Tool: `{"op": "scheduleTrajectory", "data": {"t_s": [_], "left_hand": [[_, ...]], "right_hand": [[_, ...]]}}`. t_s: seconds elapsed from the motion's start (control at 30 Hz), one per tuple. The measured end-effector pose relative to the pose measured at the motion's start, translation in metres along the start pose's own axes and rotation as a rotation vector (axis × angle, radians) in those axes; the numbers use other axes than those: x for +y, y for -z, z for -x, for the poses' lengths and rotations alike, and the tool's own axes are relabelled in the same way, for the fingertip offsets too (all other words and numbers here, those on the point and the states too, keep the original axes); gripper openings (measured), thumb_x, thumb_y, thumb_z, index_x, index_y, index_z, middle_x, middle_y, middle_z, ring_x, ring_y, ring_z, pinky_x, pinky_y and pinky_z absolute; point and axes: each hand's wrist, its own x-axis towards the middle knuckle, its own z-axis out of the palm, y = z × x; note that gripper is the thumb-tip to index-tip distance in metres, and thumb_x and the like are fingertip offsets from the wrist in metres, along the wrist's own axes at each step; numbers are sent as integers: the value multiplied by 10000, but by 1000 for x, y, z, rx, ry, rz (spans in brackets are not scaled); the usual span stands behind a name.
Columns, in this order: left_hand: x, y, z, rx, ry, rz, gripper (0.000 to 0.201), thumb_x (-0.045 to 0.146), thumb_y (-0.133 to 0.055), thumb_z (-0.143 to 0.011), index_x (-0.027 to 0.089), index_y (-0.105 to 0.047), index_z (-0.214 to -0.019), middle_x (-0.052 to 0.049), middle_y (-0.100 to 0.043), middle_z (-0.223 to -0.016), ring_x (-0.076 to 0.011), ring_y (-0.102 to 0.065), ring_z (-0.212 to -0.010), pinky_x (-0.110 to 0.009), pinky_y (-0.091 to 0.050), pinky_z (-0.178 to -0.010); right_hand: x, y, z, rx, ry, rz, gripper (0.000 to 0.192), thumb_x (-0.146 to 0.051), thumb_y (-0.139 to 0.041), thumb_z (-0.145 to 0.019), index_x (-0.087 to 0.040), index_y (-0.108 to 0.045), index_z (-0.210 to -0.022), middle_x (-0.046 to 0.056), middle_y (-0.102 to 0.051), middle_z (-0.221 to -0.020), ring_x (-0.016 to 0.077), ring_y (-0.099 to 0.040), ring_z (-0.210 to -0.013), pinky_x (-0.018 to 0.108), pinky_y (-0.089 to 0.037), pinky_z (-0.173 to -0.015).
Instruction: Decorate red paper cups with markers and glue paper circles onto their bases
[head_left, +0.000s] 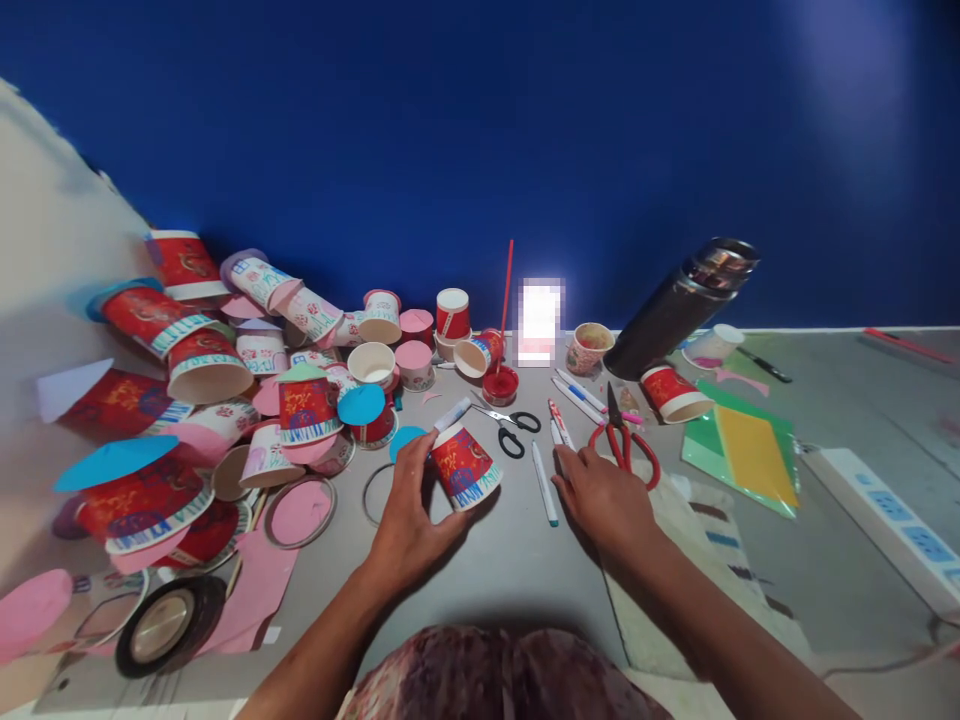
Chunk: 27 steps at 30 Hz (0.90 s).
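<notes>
My left hand (416,515) is closed around a red paper cup (466,462), which is tilted, with white and blue marker drawing near its rim. My right hand (604,495) is palm down on the table, its fingertips pinched at the lower end of a white marker (561,432) with red marks. Another white marker (544,485) with a teal tip lies between the hands. Beyond the cup are black-handled scissors (514,430), partly spread. Red-handled pliers (625,445) lie just past my right hand.
Decorated paper cups (307,410) with paper discs crowd the left side. A small red pot (500,383) holds a red stick. A dark thermos (679,305) leans at the back right. Coloured sheets (754,455), a power strip (889,520) and a cloth (667,600) lie on the right.
</notes>
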Motion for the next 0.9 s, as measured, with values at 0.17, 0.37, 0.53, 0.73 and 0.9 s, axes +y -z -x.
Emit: {"op": "scheduleTrajectory", "data": {"t_s": [0.17, 0.37, 0.53, 0.73, 0.9], "left_hand": [[5, 0, 3, -65, 61, 231, 908, 318, -823, -830, 282, -296, -1569, -169, -438, -1556, -304, -581, -1376, -505, -505, -1160], [8, 11, 5, -38, 117, 386, 868, 284, -806, -797, 282, -336, -1526, -161, -424, -1591, -305, -539, -1434, -505, -477, -1194], [10, 26, 1, -43, 138, 466, 863, 293, -779, -776, 282, -350, -1525, -155, -454, -1600, -343, -498, -1483, -527, -472, -1197], [36, 38, -13, -48, -12, 375, 932, 147, -679, -772, 327, -283, -1597, -136, -341, -1680, -345, -412, -1543, -510, -501, -1179], [44, 48, -24, -9, -137, 167, 1007, 47, -635, -724, 348, -276, -1615, -113, -301, -1666, -351, -317, -1575, -542, -455, -1222]], "right_hand": [[-9, 7, -4, -11, 9, -30, 414, -159, -490, -1011, -179, -586, -1413, 157, -752, -972, 319, -770, -773, 333, -446, -589], [8, 7, -3, 107, 9, -381, 479, -136, -492, -922, -212, -714, -1339, 115, -815, -1058, 274, -772, -907, 343, -562, -725], [28, 20, 16, 182, 157, -1279, 504, -262, -651, -886, -245, -679, -1390, 75, -765, -1114, 215, -743, -956, 326, -617, -801], [13, 53, 23, 566, 207, -1566, 252, -282, -690, -964, -232, -755, -1203, 4, -630, -742, 146, -613, -614, 290, -556, -560], [-16, 68, 23, 713, 365, -1425, 177, -266, -653, -1001, -223, -784, -1111, 33, -711, -780, 142, -625, -545, 288, -533, -505]]}}
